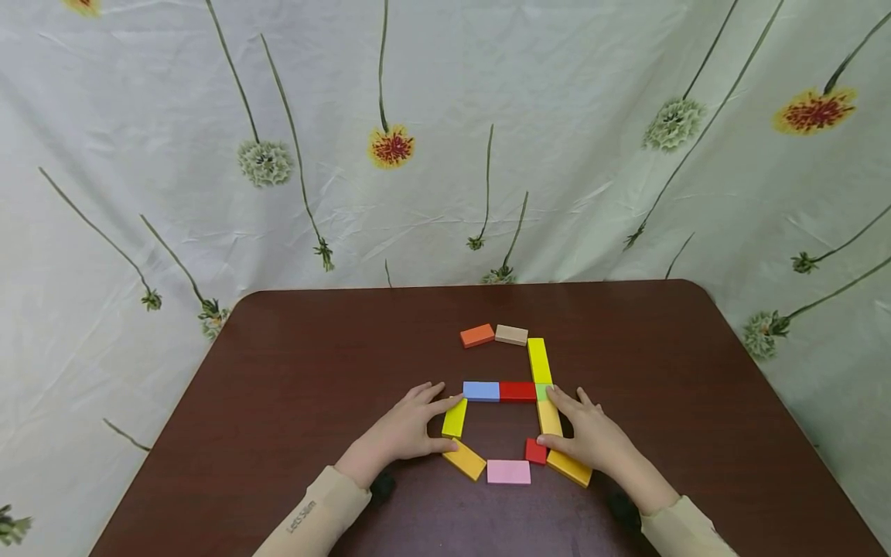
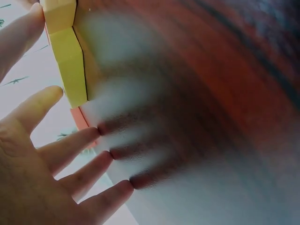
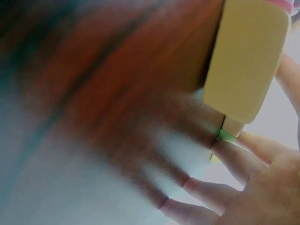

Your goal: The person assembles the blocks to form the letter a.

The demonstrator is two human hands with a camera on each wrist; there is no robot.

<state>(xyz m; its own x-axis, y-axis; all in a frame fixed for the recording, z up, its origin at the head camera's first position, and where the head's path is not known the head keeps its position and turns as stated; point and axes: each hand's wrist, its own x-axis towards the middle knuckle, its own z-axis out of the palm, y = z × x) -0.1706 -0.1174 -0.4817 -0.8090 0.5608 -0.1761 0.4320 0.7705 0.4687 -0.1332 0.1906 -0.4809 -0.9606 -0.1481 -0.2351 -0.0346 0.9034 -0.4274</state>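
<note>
Flat coloured blocks lie in a ring with a tail on the table. My left hand [image 1: 406, 430] spreads its fingers at the ring's left side, its thumb at the lower orange block [image 1: 466, 459] and its index finger by the top of the yellow-green block [image 1: 455, 418]. On the other side, my right hand [image 1: 597, 439] has its index fingertip at the small green block [image 1: 543, 392] and its thumb at the small red block [image 1: 535, 451]. Both wrist views show the other fingertips resting on the tabletop. Neither hand grips a block.
Blue [image 1: 481, 391] and long red [image 1: 517, 392] blocks form the ring's top; a pink block [image 1: 509, 472] lies at its bottom. Above are a yellow block [image 1: 539, 360], a beige block [image 1: 511, 335] and an orange-red block [image 1: 477, 336]. A flowered cloth [image 1: 445, 170] hangs behind the table [image 1: 334, 348].
</note>
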